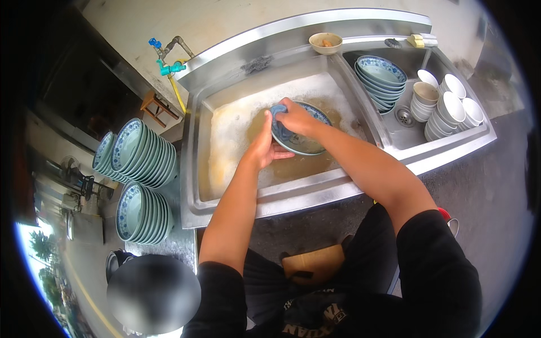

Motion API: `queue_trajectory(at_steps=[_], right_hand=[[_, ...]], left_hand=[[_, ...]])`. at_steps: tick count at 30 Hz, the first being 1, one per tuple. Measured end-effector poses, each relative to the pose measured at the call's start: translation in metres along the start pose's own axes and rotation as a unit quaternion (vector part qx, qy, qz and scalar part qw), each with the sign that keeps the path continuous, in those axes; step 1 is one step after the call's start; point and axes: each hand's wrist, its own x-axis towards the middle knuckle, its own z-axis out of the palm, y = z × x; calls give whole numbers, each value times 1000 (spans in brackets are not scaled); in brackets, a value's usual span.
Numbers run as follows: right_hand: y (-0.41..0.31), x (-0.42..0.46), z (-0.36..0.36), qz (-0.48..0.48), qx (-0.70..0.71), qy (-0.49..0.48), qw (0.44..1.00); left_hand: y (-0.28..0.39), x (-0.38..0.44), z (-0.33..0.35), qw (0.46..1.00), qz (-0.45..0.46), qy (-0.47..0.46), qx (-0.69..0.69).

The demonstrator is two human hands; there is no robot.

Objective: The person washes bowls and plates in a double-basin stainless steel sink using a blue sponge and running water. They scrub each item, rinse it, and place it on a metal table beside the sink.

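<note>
A blue-patterned ceramic bowl point(310, 145) is tilted over the soapy water point(236, 126) in the large basin of a stainless steel sink point(296, 198). My left hand point(266, 148) supports the bowl at its left rim, thumb up along the edge and fingers spread beneath. In my right hand point(298, 120) is a bunched blue cloth point(279, 116), pressed against the bowl's left inner side near the rim. Part of the bowl's far rim is hidden behind my right hand and wrist.
Stacks of patterned bowls point(143, 152) stand on a metal table point(181, 219) at left. The right basin holds more patterned bowls point(380, 80) and small white bowls point(448, 110). A beige bowl point(325, 43) rests on the back ledge. A teal-handled tap point(171, 67) and wooden stool point(156, 107) are at upper left.
</note>
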Motion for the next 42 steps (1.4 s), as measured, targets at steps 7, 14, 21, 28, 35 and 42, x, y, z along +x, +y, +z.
queue_trajectory(at_steps=[7, 14, 21, 28, 35, 42], right_hand=[[-22, -24, -8, 105, -166, -318, 927], [40, 11, -27, 2, -314, 47, 948], [-25, -18, 10, 62, 121, -189, 973], [40, 7, -16, -43, -455, -213, 864], [15, -3, -7, 141, -107, -248, 952], [-53, -32, 24, -201, -49, 43, 978]], left_hand=[[-7, 2, -14, 977, 130, 163, 41], [0, -4, -4, 994, 26, 36, 100], [-3, 2, -17, 998, 46, 41, -6], [-9, 17, -20, 824, 290, 386, 298], [0, 18, -52, 892, 124, 311, -305], [-15, 45, -61, 870, 164, 153, -439]])
